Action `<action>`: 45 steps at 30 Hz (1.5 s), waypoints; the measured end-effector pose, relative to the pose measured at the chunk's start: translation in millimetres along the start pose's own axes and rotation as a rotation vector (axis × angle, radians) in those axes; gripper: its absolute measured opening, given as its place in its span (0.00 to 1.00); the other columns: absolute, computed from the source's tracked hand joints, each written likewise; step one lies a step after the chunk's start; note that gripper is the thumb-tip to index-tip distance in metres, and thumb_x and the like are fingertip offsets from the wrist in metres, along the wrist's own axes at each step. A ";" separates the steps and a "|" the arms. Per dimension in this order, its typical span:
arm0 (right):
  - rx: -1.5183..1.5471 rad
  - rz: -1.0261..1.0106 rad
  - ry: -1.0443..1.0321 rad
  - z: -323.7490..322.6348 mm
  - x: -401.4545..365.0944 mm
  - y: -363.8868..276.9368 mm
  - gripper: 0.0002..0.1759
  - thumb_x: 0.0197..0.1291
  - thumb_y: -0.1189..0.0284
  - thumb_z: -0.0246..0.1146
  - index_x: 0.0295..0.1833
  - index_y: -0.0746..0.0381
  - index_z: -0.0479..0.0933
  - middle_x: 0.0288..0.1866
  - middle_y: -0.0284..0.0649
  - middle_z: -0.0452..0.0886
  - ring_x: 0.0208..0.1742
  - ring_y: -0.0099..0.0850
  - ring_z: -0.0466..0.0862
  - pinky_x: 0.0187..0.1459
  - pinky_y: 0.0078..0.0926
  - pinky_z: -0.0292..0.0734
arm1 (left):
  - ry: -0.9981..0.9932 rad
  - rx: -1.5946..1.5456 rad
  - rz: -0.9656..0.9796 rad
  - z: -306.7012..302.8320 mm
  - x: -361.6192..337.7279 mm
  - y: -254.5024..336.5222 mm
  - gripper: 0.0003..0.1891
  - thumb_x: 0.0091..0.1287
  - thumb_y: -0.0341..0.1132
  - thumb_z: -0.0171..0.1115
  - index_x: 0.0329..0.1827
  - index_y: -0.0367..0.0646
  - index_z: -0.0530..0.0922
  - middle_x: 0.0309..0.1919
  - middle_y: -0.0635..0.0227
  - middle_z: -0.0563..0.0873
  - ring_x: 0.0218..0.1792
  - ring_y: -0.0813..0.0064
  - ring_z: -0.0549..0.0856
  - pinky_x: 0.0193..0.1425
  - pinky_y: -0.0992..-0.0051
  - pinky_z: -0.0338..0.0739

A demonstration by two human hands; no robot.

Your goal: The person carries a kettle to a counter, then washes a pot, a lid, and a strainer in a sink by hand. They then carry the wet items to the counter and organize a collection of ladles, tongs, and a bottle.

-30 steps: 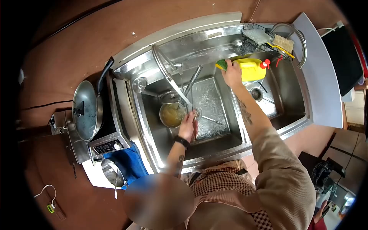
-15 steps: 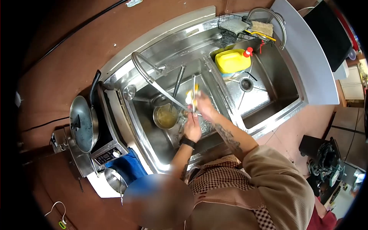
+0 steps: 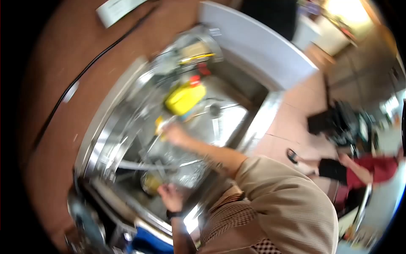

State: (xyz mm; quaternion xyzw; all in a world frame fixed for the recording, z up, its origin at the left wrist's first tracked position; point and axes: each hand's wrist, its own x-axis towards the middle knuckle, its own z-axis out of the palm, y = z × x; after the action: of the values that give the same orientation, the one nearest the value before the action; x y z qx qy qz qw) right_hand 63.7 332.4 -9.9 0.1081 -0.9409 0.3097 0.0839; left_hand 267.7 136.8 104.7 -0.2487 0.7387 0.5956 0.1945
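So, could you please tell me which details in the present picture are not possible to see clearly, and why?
All in the head view:
- Right hand: motion blur smears whatever it holds into a yellow-white patch.
- Left hand: blur hides whether it grips anything.
- Pot: contents too blurred to identify.
- Yellow bottle: any writing is lost to blur.
- Blue cloth: cut off by the bottom edge.

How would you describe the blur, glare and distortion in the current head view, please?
Head view: blur smears the left hand, right hand and yellow bottle, hiding fine finger detail; head view: white glare covers part of the floor of the sink; head view: the top right looks overexposed, the sink's far edge appears bowed, and the corners are black.
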 end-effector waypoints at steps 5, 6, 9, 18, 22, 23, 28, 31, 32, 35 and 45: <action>1.350 0.859 -0.241 -50.7 -98.7 -95.2 0.25 0.72 0.53 0.49 0.51 0.63 0.78 0.45 0.43 0.83 0.46 0.32 0.82 0.48 0.36 0.77 | 0.005 0.027 0.470 36.3 26.9 17.3 0.14 0.75 0.37 0.53 0.54 0.35 0.64 0.40 0.63 0.73 0.41 0.72 0.74 0.50 0.73 0.71; 1.544 0.885 -0.187 -37.1 -110.7 -109.5 0.24 0.73 0.53 0.48 0.52 0.62 0.78 0.45 0.39 0.83 0.46 0.29 0.81 0.48 0.32 0.76 | 0.009 0.056 0.523 39.8 41.9 9.4 0.17 0.76 0.38 0.50 0.58 0.34 0.64 0.46 0.55 0.78 0.46 0.62 0.79 0.54 0.69 0.72; 1.679 0.832 -0.124 -15.5 -126.6 -111.6 0.24 0.73 0.53 0.47 0.55 0.62 0.76 0.48 0.39 0.82 0.48 0.30 0.80 0.51 0.31 0.75 | 0.055 0.428 0.388 62.0 22.1 35.2 0.23 0.76 0.42 0.47 0.69 0.41 0.62 0.58 0.39 0.76 0.55 0.42 0.78 0.56 0.56 0.72; 1.290 0.959 0.202 -62.8 -57.7 -102.5 0.22 0.71 0.57 0.49 0.39 0.67 0.75 0.26 0.40 0.78 0.21 0.28 0.75 0.24 0.32 0.70 | 0.016 0.600 0.526 55.3 -30.5 22.1 0.22 0.74 0.34 0.46 0.70 0.43 0.61 0.45 0.38 0.82 0.44 0.36 0.80 0.48 0.49 0.72; 1.517 0.894 0.186 -60.5 -36.5 -112.3 0.22 0.72 0.54 0.50 0.43 0.62 0.75 0.23 0.35 0.75 0.17 0.24 0.70 0.21 0.28 0.67 | -0.044 0.329 0.491 20.0 -8.1 -0.7 0.18 0.73 0.34 0.46 0.63 0.37 0.67 0.46 0.47 0.81 0.45 0.48 0.81 0.52 0.58 0.73; 1.518 0.832 0.139 -62.6 -36.4 -115.5 0.22 0.72 0.53 0.50 0.43 0.62 0.74 0.23 0.35 0.75 0.17 0.24 0.70 0.21 0.28 0.67 | -0.056 0.281 0.477 11.3 -5.8 -6.8 0.17 0.73 0.34 0.46 0.61 0.36 0.68 0.45 0.50 0.81 0.45 0.52 0.80 0.53 0.62 0.73; 1.498 0.876 0.161 -62.2 -45.2 -111.4 0.21 0.71 0.54 0.53 0.49 0.63 0.73 0.32 0.37 0.77 0.25 0.25 0.74 0.26 0.27 0.72 | 0.078 0.346 0.752 -13.2 -27.4 -43.8 0.10 0.73 0.34 0.51 0.51 0.39 0.72 0.26 0.71 0.72 0.27 0.80 0.72 0.31 0.76 0.69; 1.428 0.801 0.197 -44.2 -48.7 -71.0 0.21 0.70 0.55 0.54 0.54 0.61 0.72 0.40 0.38 0.76 0.33 0.27 0.77 0.31 0.27 0.76 | 0.049 0.542 0.791 -34.6 -45.3 -82.0 0.23 0.71 0.42 0.57 0.64 0.39 0.73 0.57 0.49 0.80 0.56 0.53 0.79 0.62 0.62 0.71; 1.327 0.793 0.209 -55.0 -52.2 -70.8 0.21 0.71 0.55 0.53 0.55 0.61 0.72 0.40 0.38 0.77 0.33 0.27 0.78 0.31 0.28 0.77 | 0.087 0.544 0.664 -40.4 -42.1 -103.0 0.23 0.71 0.42 0.56 0.64 0.38 0.73 0.56 0.49 0.81 0.57 0.52 0.79 0.63 0.61 0.70; 1.257 0.751 0.091 -80.4 -78.2 -74.4 0.21 0.72 0.54 0.50 0.56 0.61 0.71 0.40 0.38 0.78 0.34 0.29 0.80 0.32 0.30 0.79 | 0.129 0.169 0.731 -33.5 -14.8 -131.3 0.17 0.70 0.36 0.56 0.58 0.38 0.71 0.41 0.58 0.80 0.42 0.65 0.78 0.45 0.68 0.74; 1.051 0.651 -0.218 -13.8 -140.6 -167.6 0.13 0.70 0.67 0.51 0.46 0.64 0.76 0.37 0.40 0.81 0.33 0.33 0.83 0.32 0.33 0.78 | 0.161 0.449 0.530 -0.4 -52.0 -21.7 0.20 0.68 0.34 0.50 0.60 0.39 0.58 0.28 0.38 0.82 0.31 0.35 0.81 0.32 0.43 0.71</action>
State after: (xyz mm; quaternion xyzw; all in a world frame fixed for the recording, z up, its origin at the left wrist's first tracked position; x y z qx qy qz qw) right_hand 243.2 230.4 64.1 -0.1261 -0.6507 0.7279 -0.1755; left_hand 322.3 139.9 118.1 -0.0456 0.9030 0.4265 0.0240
